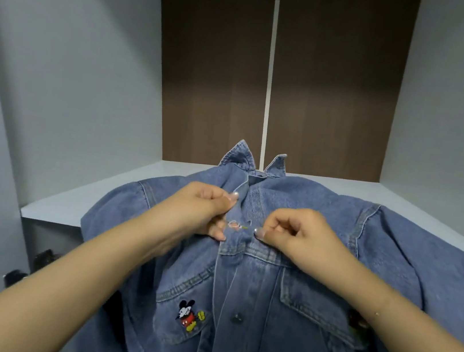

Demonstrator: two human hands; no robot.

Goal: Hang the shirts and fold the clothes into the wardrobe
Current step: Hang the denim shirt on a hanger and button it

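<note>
The denim shirt (266,301) hangs front-on before me, its collar up against the white shelf (70,200). My left hand (202,207) pinches the placket just below the collar, fingers curled; my right hand (297,234) pinches the opposite edge beside it. A cartoon patch (190,315) sits on the pocket lower down.

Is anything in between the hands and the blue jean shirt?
No. Both hands already pinch the denim shirt at its front opening below the collar: left hand on one edge, right hand on the other. Nothing lies between.
</note>
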